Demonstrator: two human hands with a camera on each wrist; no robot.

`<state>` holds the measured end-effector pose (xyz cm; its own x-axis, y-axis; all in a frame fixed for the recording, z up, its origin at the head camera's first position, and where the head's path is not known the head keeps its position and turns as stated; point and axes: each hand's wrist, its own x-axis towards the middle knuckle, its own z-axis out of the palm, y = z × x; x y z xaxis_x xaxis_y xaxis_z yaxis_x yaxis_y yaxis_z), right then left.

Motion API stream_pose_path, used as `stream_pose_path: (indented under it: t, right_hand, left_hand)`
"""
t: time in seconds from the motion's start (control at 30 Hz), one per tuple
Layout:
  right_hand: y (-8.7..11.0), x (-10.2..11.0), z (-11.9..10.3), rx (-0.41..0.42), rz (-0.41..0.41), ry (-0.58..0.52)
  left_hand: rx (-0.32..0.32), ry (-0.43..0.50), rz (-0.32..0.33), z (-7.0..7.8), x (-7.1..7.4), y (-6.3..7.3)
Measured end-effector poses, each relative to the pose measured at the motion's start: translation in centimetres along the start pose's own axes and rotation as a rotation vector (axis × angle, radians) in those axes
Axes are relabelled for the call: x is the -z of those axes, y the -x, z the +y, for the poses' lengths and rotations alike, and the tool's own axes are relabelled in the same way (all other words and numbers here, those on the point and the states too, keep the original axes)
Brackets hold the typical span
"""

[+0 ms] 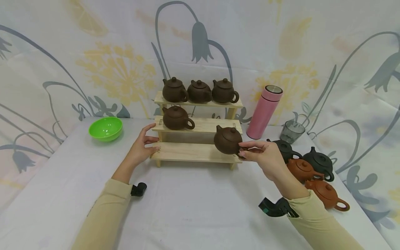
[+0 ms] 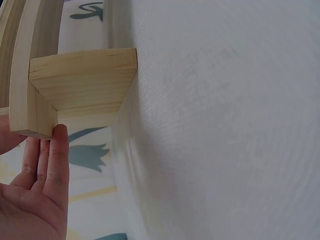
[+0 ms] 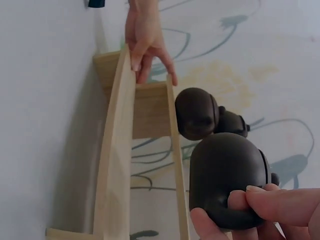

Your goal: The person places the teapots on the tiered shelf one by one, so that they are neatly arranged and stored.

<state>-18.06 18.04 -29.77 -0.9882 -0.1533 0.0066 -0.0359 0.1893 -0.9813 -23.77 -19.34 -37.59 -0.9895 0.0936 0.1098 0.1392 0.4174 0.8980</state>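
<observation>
A dark brown teapot [image 1: 228,140] is held by its handle in my right hand [image 1: 265,156], thumb and fingers pinching it. It overlaps the right part of the wooden three-tier stand [image 1: 187,151], spout to the left. My left hand [image 1: 139,147] grips the stand's left end, thumb at the lowest plank and a finger up at the middle one; the left wrist view shows the fingertips [image 2: 60,132] against a plank's end. One brown teapot [image 1: 175,118] sits at the left of the middle tier. Three more brown teapots [image 1: 199,92] stand in a row on top.
Right of the stand are a pink thermos [image 1: 264,113] and a clear glass [image 1: 292,132]. Black teapots [image 1: 318,161] and reddish-brown teapots [image 1: 326,194] cluster near my right forearm. A green bowl [image 1: 106,129] stands at the left. Patterned cloth [image 1: 125,52] hangs behind.
</observation>
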Motion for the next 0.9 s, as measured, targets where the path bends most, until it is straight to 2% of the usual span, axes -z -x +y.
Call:
stream_pose_path:
  t: [0.23, 0.57, 0.7, 0.9]
  right_hand:
    - [-2.7, -1.8, -0.7, 0.012, 0.005, -0.028]
    - [-5.5, -3.6, -1.3, 0.043, 0.022, -0.049]
    - [-6.7, -4.0, -1.4, 0.055, 0.034, -0.016]
    - [-8.1, -4.3, -1.6, 0.008, 0.034, 0.052]
  left_hand:
    - [-0.003, 0.005, 0.001, -0.1, 0.1, 0.1]
    - [-0.011, 0.004, 0.0, -0.1, 0.1, 0.2]
    - [-0.012, -0.003, 0.001, -0.1, 0.1, 0.2]
    - [-0.004, -0.004, -0.001, -0.1, 0.0, 0.1]
